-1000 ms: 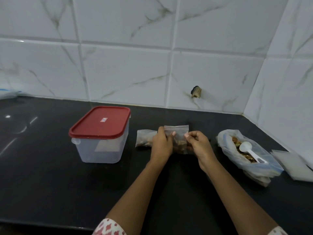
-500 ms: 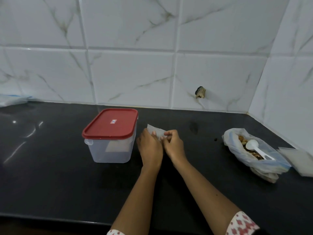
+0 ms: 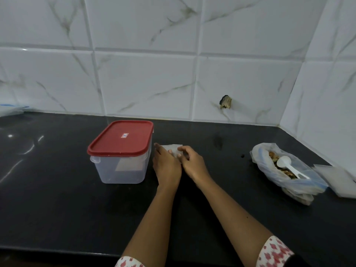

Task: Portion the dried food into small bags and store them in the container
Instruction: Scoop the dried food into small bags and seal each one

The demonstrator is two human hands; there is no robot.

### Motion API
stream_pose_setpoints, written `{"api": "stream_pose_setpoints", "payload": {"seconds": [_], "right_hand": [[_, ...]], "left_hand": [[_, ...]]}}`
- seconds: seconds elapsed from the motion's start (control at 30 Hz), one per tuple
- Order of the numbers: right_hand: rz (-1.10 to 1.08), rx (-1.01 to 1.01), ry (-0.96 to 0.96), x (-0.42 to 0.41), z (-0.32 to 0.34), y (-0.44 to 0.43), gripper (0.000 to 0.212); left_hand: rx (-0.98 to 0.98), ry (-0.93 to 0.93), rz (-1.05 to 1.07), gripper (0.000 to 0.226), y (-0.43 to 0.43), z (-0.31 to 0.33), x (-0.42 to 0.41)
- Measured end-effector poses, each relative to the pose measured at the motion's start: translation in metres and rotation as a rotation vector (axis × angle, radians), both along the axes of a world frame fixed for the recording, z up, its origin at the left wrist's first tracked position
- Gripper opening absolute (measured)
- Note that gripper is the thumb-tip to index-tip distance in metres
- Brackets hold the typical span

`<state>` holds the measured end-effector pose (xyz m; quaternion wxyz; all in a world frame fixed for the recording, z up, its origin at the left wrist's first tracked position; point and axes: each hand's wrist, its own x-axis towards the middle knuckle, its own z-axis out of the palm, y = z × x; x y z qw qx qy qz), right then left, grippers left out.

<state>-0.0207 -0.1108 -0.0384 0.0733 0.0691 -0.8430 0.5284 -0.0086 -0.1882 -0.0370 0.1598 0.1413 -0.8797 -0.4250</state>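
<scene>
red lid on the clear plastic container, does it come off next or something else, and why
Probably yes: lift the red lid off with the left hand. The lid sits closed on the clear plastic container, and the small clear plastic bag lies right beside it under the left hand, pinched by the right hand, so nothing can go in yet.

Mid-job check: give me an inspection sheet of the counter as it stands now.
Surface: black countertop, glossy.
Job's things: clear container, red lid on; small bag beside it, under the hands; large bag of dried food lies open with a white spoon inside; flat clear bags at the right edge.
Clutter: plastic at the far left edge.
Hands: left hand lies flat on the small bag; right hand curls its fingers onto it.
Cables: nothing seen.
Surroundings: white marbled tiles, one with a chipped hole.
</scene>
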Motion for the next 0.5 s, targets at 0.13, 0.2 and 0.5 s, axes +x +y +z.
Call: {"api": "stream_pose_setpoints", "payload": {"seconds": [0.13, 0.2, 0.5], "right_hand": [[-0.018, 0.034, 0.074, 0.007, 0.005, 0.007, 0.031], [-0.041, 0.068, 0.133, 0.012, 0.011, 0.017, 0.030], [-0.244, 0.296, 0.310, 0.029, 0.049, 0.118, 0.030]], "left_hand": [[-0.108, 0.040, -0.006, 0.059, 0.004, 0.001, 0.002], [-0.217, 0.087, 0.000, 0.059, 0.008, 0.002, 0.004], [-0.372, 0.220, -0.201, 0.053, 0.070, 0.012, 0.011]]}}
